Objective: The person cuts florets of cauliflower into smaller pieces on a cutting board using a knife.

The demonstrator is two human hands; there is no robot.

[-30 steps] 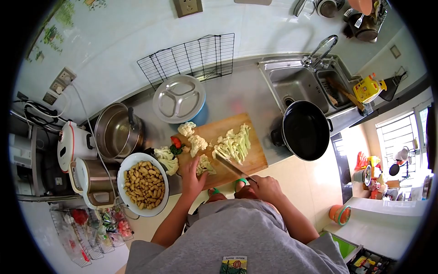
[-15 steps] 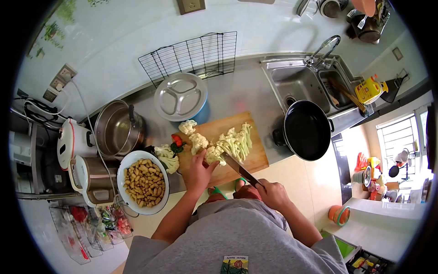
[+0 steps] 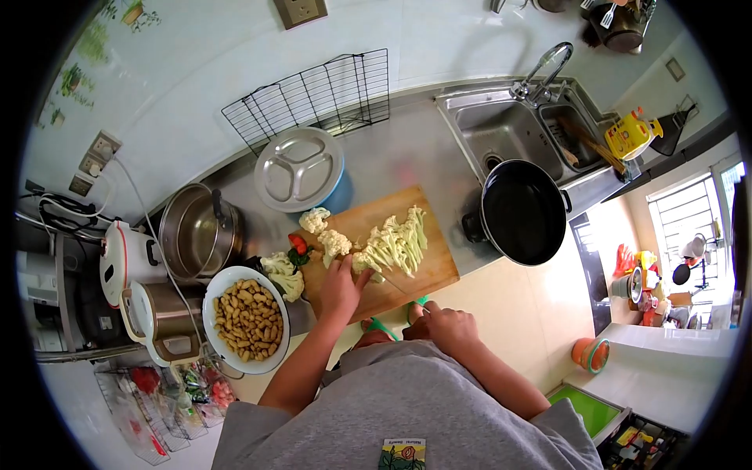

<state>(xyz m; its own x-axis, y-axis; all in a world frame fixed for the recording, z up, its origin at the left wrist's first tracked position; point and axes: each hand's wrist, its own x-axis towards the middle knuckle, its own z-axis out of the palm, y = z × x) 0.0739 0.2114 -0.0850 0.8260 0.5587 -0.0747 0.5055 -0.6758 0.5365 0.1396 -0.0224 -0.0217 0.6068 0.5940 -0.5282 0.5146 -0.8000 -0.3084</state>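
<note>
The pale cream cauliflower slices (image 3: 395,244), with ragged tops and thin stalks, lie heaped across the right half of a light brown wooden cutting board (image 3: 427,278) at the bench's front edge. The left hand (image 3: 341,288) reaches over the board's left part, fingers bent and thumb parted from them, right at the heap's left end; whether they pinch a piece, I cannot tell. The right hand (image 3: 452,329) is clenched in front of the board's near edge; what it grips shows too little to name. Two knobbly white florets (image 3: 334,243) lie towards the board's far left corner, and a red and green pepper (image 3: 298,244) is at its left edge. Left of the board, a larger cauliflower chunk (image 3: 283,276) with dark leaves sits between it and a white bowl of peanuts (image 3: 249,319). A round steel divided tray (image 3: 299,170) stands behind the board; a black round pot (image 3: 523,211) is to its right, near the steel sink (image 3: 505,131).
</note>
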